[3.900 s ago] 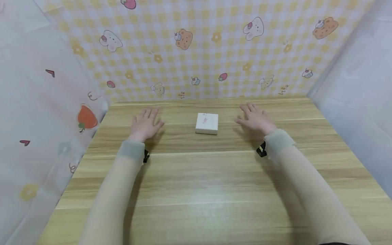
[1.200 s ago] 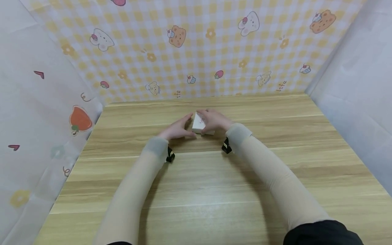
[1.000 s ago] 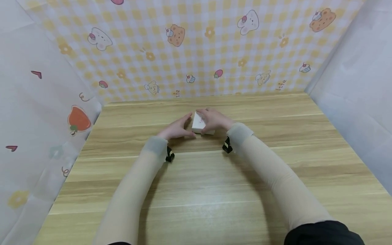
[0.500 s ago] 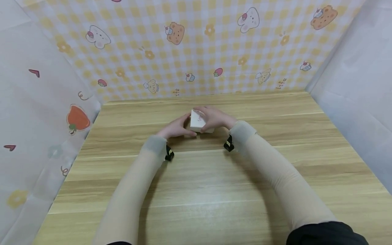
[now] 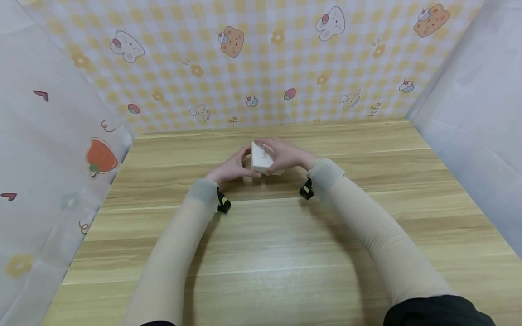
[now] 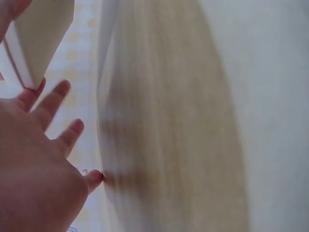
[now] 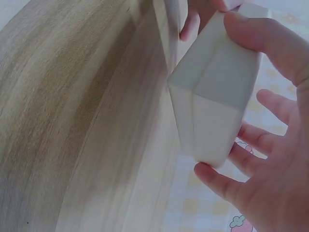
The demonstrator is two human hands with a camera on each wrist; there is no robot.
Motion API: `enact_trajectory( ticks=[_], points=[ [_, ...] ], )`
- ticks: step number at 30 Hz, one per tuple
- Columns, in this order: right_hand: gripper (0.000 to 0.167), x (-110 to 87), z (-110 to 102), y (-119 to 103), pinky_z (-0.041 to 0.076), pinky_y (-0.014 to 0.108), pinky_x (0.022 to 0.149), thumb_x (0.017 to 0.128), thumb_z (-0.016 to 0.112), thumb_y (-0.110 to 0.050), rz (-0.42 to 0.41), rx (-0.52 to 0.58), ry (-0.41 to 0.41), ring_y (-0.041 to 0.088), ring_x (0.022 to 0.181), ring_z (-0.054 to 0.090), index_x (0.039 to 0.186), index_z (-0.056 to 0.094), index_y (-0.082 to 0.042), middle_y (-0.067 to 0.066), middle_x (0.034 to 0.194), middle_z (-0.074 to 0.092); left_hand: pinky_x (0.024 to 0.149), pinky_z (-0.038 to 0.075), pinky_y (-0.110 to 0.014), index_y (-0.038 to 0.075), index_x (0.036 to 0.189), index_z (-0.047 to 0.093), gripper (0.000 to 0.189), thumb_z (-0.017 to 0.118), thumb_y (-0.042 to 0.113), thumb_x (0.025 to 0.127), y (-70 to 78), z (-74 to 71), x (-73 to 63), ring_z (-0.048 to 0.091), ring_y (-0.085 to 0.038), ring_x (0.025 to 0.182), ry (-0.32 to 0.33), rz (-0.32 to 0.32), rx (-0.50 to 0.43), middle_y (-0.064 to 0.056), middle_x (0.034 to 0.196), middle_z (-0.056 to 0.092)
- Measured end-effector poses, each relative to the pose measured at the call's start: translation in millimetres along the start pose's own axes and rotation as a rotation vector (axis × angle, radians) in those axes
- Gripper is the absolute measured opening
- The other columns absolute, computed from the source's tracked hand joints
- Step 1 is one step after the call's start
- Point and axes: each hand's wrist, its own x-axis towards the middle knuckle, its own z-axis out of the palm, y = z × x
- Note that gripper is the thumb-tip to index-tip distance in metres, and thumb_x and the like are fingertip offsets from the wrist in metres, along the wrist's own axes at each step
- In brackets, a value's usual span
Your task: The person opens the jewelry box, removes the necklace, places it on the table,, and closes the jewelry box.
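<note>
A small white square box [image 5: 261, 159] with a small pink print on top is held just above the wooden table. A seam between lid and base runs round its sides in the right wrist view. My right hand [image 5: 287, 155] grips the lid part, thumb on the near side and fingertips on the far side. From the left, my left hand [image 5: 230, 170] pinches the box between thumb and index finger, its other fingers [image 6: 70, 137] spread apart below. The right palm hides part of the top in the head view.
The wooden table [image 5: 261, 253] stretches out in front of me. A yellow checked cloth [image 5: 261, 59] with cartoon prints hangs at its back edge, close behind the hands. White cloth walls [image 5: 36, 149] flank it. Each wrist wears a small black camera [image 5: 306, 189].
Both hands came in from the sides to the box, which lay between them. The right hand took hold of it, the left fingers closed at its left, and the box has risen slightly.
</note>
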Motion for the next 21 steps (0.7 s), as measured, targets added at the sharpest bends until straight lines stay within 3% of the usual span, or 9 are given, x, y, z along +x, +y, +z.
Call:
enact_trajectory(
  ticks=[7, 15, 21],
  points=[
    [0.109, 0.0, -1.6, -4.0, 0.039, 0.044, 0.096, 0.068, 0.087, -0.023, -0.036, 0.002, 0.007, 0.027, 0.120, 0.042, 0.155, 0.023, -0.016, 0.014, 0.151, 0.032, 0.113, 0.013, -0.056, 0.024, 0.152, 0.024, 0.096, 0.083, 0.020, 0.077, 0.2, -0.9, -3.2, 0.013, -0.024, 0.145, 0.053, 0.052, -0.021, 0.001, 0.156, 0.024],
    [0.114, 2.8, -1.4, -5.1, 0.042, 0.040, 0.088, 0.067, 0.086, -0.030, -0.042, -0.056, 0.002, 0.024, 0.114, 0.042, 0.157, 0.016, -0.024, 0.015, 0.151, 0.030, 0.112, 0.013, -0.057, 0.024, 0.153, 0.023, 0.092, 0.080, 0.020, 0.081, 3.4, 0.9, -0.2, 0.016, -0.022, 0.144, 0.030, 0.093, -0.030, 0.003, 0.155, 0.027],
    [0.110, 1.2, -3.1, -7.1, 0.043, 0.040, 0.086, 0.068, 0.085, -0.029, -0.048, -0.061, 0.005, 0.024, 0.111, 0.043, 0.156, 0.019, -0.025, 0.016, 0.149, 0.032, 0.112, 0.011, -0.059, 0.026, 0.153, 0.023, 0.091, 0.079, 0.023, 0.081, 3.4, 3.0, 2.0, 0.017, -0.021, 0.144, 0.023, 0.084, -0.026, 0.005, 0.155, 0.027]
  ],
)
